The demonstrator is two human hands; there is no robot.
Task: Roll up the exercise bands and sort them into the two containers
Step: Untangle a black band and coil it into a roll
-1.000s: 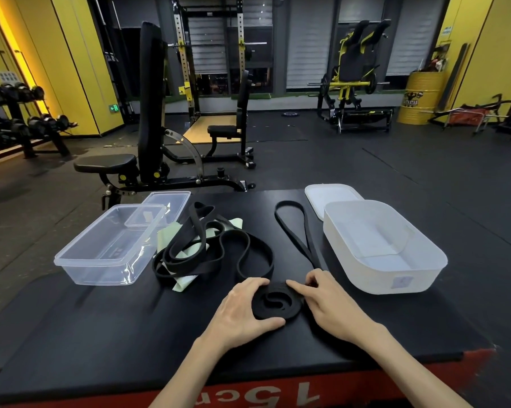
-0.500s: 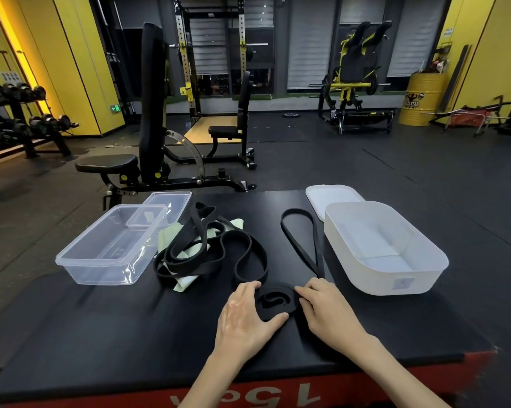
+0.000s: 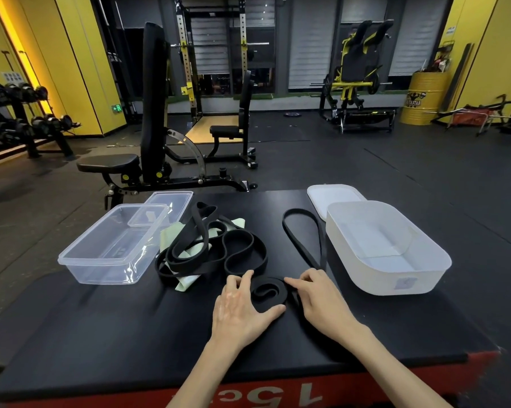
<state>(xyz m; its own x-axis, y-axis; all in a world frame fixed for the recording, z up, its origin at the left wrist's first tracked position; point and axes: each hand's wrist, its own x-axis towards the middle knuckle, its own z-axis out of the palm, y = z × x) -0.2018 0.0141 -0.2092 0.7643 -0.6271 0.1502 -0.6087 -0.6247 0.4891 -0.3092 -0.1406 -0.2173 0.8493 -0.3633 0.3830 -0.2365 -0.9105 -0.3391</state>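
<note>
A black exercise band lies on the black platform (image 3: 101, 325), partly wound into a flat roll (image 3: 269, 293) near the front. Its loose loop (image 3: 303, 234) trails back toward the white container (image 3: 387, 275) on the right. My left hand (image 3: 242, 307) cups the roll's left side between thumb and fingers. My right hand (image 3: 319, 298) presses on the band at the roll's right edge, fingers bent. A tangle of more black bands (image 3: 210, 248) lies over pale green bands (image 3: 186, 285) in the middle. The clear container (image 3: 107, 260) stands at the left.
A clear lid (image 3: 169, 201) leans behind the clear container and a white lid (image 3: 334, 195) lies behind the white one. The platform's red front edge (image 3: 278, 396) is close to me. A weight bench (image 3: 148, 160) stands just beyond the platform, dumbbell racks (image 3: 18, 119) at far left.
The loose loop has grown shorter and drawn nearer as the band wound onto the roll. Both hands shifted slightly around the roll while turning it.
</note>
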